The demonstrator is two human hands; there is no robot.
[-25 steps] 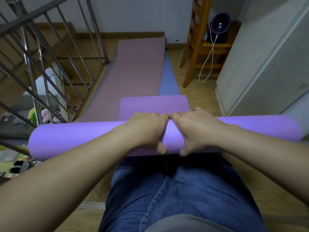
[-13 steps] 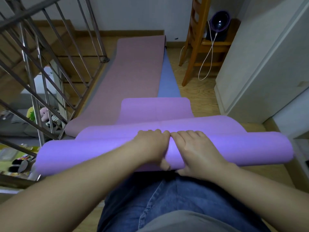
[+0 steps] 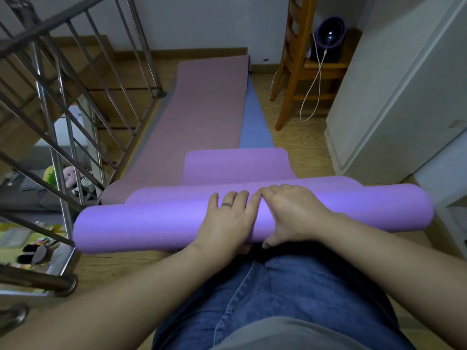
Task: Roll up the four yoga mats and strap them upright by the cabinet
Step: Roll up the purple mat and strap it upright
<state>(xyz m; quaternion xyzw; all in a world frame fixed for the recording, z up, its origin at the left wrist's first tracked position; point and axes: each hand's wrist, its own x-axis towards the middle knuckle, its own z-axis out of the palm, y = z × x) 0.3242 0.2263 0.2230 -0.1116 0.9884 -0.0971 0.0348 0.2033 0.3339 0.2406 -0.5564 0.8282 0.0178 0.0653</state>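
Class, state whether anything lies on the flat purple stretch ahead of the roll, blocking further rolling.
Nothing visible does. The flat purple stretch ahead of the roll lies bare; the left hand and right hand rest on the roll.

One head-worn wide-angle view looks forward and steeply down, close over the floor [image 3: 303, 137].
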